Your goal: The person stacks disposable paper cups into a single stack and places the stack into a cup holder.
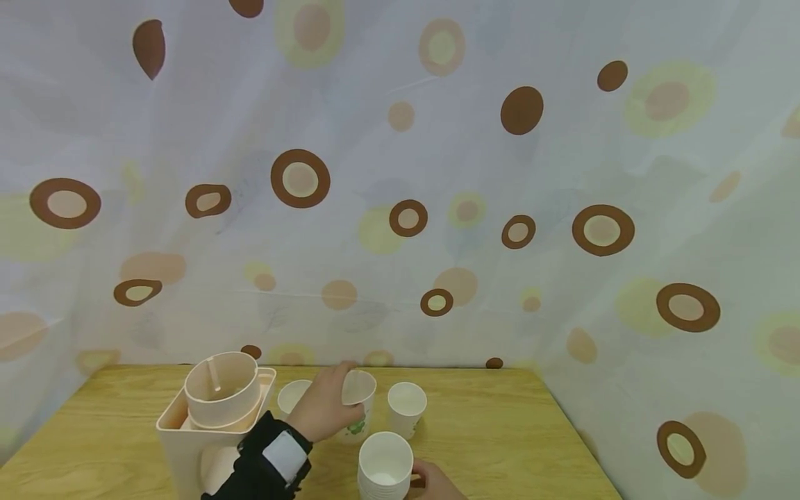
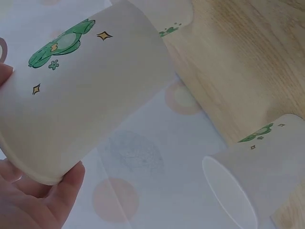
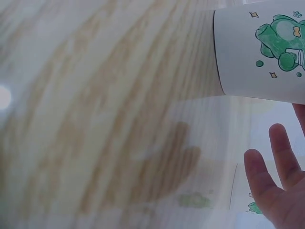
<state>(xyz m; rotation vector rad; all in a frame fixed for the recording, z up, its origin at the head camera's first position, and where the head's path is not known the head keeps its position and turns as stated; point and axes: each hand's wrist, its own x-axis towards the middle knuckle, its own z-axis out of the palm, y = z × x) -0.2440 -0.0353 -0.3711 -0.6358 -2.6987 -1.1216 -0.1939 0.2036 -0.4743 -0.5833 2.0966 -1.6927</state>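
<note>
My left hand [image 1: 325, 406] grips a white paper cup [image 1: 359, 392] near its rim. In the left wrist view that cup [image 2: 95, 100] shows a green cartoon figure and small stars, with the fingers spread around its rim. Low in the head view, my right hand [image 1: 435, 482] holds the right side of a stack of paper cups [image 1: 385, 462]. The right wrist view shows part of a printed cup [image 3: 262, 52] above the hand [image 3: 283, 188], two of whose fingers stand away from it. Single cups stand on either side of the left-held cup: one at right [image 1: 406, 408], one partly hidden at left [image 1: 292, 396].
A cream pitcher [image 1: 178, 451] stands on the left of the wooden table [image 1: 500, 430], with a round cream container [image 1: 221, 389] in its top. The left forearm passes beside it. A patterned sheet [image 1: 375, 139] hangs behind the table and along the right side.
</note>
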